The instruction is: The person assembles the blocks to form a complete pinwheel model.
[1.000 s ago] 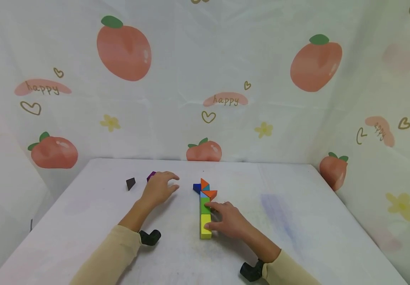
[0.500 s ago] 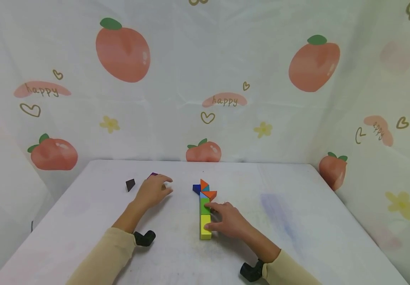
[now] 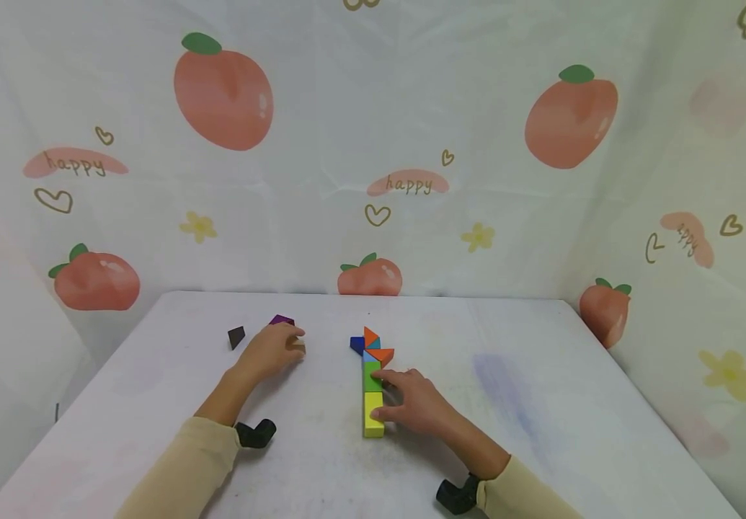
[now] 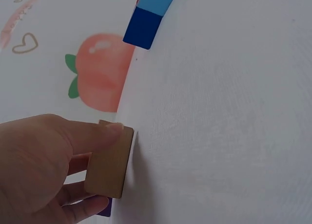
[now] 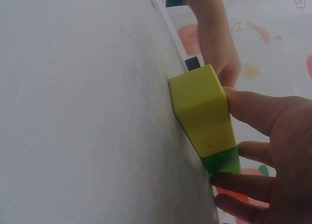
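Note:
In the head view my left hand (image 3: 272,351) is on the left side of the table, pinching a plain brown wooden block (image 4: 111,163) between thumb and fingers. A purple block (image 3: 282,319) sits just behind that hand, mostly covered by it in the left wrist view. My right hand (image 3: 418,400) rests on a row of blocks, its thumb on the yellow block (image 3: 374,425) and its index finger on the green block (image 3: 372,382). Beyond the green one lie a light blue piece (image 3: 369,357), two orange triangles (image 3: 382,355) and a dark blue block (image 3: 357,345).
A dark block (image 3: 236,337) lies at the far left of the white table (image 3: 476,461). Behind the table hangs a white cloth (image 3: 321,144) printed with peaches. Black wrist mounts (image 3: 257,435) stick out below both hands.
My left hand has moved left, toward the purple block, and the brown block now shows between its fingers. My right hand and the row of blocks have stayed in place.

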`<state>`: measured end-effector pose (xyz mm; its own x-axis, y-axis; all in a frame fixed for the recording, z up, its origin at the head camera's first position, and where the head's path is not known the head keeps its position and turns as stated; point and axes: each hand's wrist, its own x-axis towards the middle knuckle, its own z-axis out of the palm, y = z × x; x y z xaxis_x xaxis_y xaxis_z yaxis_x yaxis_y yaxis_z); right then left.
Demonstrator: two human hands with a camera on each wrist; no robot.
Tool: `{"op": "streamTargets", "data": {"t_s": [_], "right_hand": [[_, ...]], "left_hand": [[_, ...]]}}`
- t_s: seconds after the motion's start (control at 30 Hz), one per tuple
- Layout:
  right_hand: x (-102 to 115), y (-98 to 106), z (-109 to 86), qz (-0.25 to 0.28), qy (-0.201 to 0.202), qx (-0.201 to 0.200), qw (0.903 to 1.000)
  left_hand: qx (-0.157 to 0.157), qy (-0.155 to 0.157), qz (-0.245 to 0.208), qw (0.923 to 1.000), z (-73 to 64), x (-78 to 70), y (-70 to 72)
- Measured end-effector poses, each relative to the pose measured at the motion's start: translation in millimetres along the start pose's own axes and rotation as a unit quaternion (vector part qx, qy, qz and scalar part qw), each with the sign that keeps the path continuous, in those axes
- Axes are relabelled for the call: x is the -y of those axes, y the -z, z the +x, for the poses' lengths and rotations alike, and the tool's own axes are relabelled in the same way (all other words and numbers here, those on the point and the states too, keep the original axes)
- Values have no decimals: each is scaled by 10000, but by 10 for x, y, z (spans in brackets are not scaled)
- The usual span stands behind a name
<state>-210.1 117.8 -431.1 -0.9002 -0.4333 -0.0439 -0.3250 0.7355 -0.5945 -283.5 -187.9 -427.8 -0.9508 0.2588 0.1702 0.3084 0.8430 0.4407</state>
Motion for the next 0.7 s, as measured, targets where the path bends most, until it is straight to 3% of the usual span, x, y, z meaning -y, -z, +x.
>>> {"op": "streamTargets", "data": {"t_s": [0.4,0.7], "right_hand": [[16,-7,-6,19,-49,30,10000],[19,-7,-8,-21,-42,13,10000]], "left_hand": [[-154,415,-231,9988,-42,70,-6],[-413,145,-228,9988,-49,15,8]]}}
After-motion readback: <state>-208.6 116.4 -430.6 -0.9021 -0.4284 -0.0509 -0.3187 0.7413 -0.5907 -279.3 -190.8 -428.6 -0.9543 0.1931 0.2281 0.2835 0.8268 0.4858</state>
